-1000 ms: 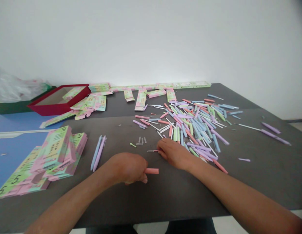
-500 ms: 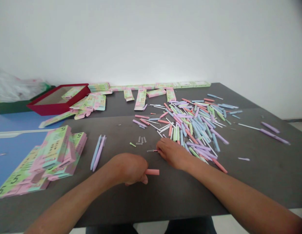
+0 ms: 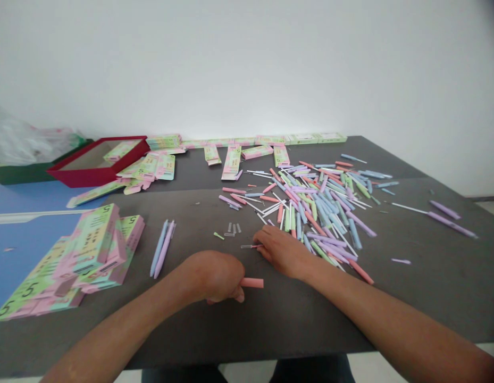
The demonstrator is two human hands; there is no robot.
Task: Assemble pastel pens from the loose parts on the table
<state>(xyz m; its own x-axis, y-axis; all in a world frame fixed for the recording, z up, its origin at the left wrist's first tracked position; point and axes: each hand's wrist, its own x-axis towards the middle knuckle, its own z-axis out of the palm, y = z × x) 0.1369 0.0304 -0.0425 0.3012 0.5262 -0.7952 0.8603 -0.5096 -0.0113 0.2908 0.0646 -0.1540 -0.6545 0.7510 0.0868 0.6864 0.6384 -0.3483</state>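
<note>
L hand (image 3: 217, 274) clamped on straight coral tube (image 3: 253, 283); R hand (image 3: 281, 249) by slim clear sleeve (image 3: 246, 247), can't tell if pinching.

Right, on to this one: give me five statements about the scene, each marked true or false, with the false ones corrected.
1. The left hand holds a pink barrel. True.
2. The right hand rests on the stack of boxes. False: it is at the near left edge of the heap of pen parts, with a thin clear-ended piece at its fingertips.
3. A blue pen and a purple pen lie side by side, right of the stack. True.
4. The red box stands right of the heap. False: it stands to the left.
5. The heap lies on the blue surface. False: it lies on the dark tabletop.
</note>
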